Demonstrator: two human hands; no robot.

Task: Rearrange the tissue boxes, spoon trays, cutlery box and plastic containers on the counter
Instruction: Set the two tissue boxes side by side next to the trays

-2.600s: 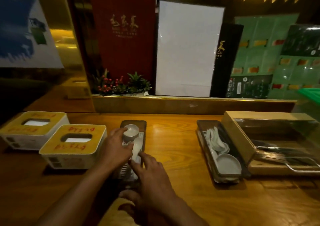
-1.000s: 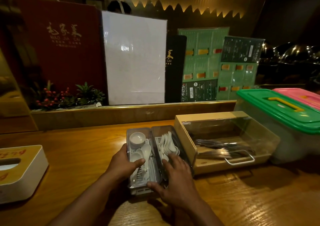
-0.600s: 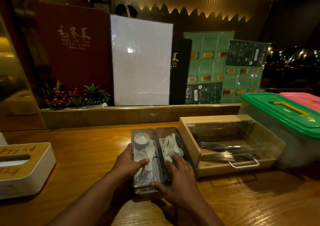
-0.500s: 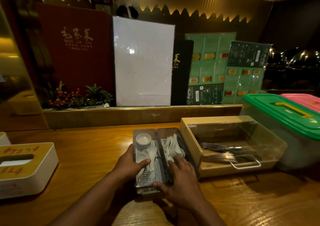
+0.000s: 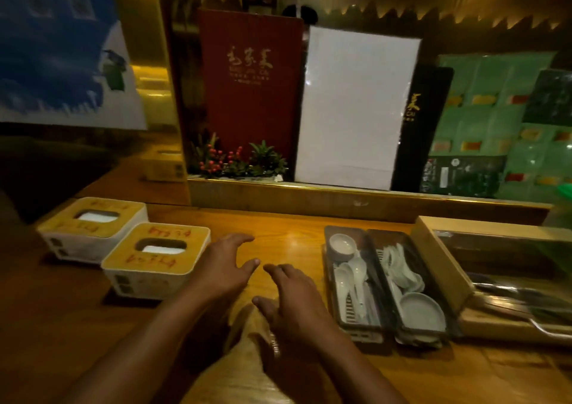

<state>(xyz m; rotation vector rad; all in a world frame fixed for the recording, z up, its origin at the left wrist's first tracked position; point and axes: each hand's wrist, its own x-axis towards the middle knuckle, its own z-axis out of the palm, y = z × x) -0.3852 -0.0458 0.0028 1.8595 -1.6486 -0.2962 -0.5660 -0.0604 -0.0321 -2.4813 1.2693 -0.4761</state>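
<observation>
Beside the cutlery box (image 5: 483,283), two spoon trays (image 5: 356,283), long axes front-to-back.

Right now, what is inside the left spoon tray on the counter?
The dark rectangular left spoon tray holds a small white ceramic cup at its far end and white ceramic spoons nearer. Anything beneath the spoons is hidden.

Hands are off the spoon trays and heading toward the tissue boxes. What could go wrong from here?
The left hand is open beside the near tissue box, which sits close to the far tissue box; pushing it could knock the other askew. The two spoon trays are packed against the cutlery box, with loose spoons inside; a backswing of the right hand might jolt them.
</observation>
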